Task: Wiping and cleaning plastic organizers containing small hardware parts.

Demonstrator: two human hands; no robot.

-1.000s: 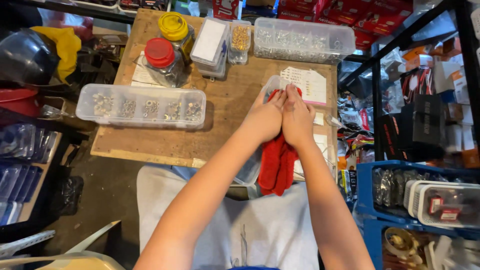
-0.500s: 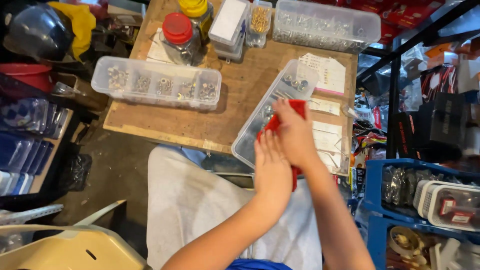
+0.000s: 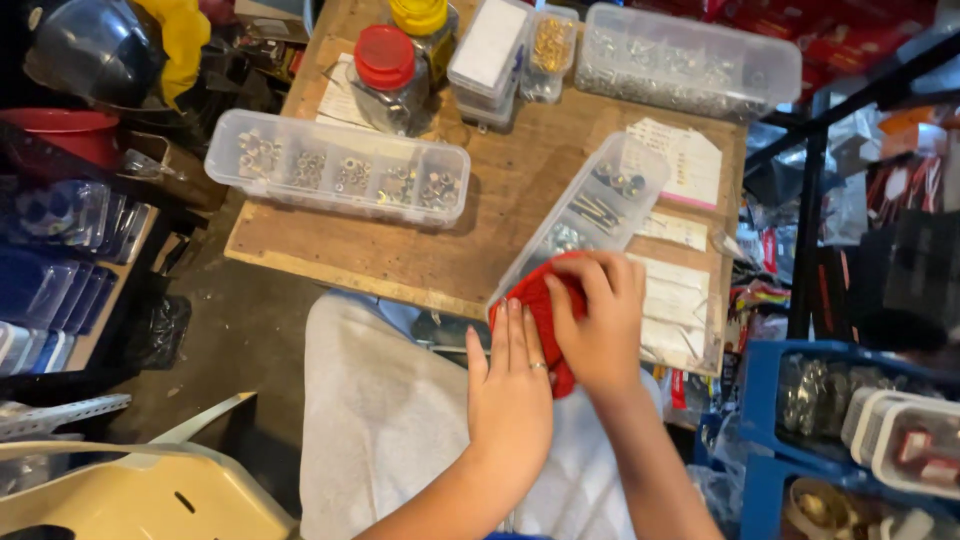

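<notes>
My right hand (image 3: 600,325) presses a red cloth (image 3: 535,300) down on the near end of a long clear plastic compartment box (image 3: 600,200) that lies slantwise on the wooden board (image 3: 500,180). The fingers curl over the cloth. My left hand (image 3: 510,385) lies flat, fingers together, against the near side of the cloth and the box's near end. It wears a ring. Small metal screws and fittings show in the box's far compartments.
A second clear compartment box of nuts (image 3: 335,180) sits at the board's left. Jars with a red lid (image 3: 385,60) and a yellow lid (image 3: 420,15), small boxes and a large clear bin (image 3: 690,60) stand at the back. Blue crates (image 3: 760,400) are on the right, a white cloth (image 3: 390,430) on my lap.
Both hands and the red cloth have come toward me from the box's far end to its near end. The left hand has opened flat beside the cloth.
</notes>
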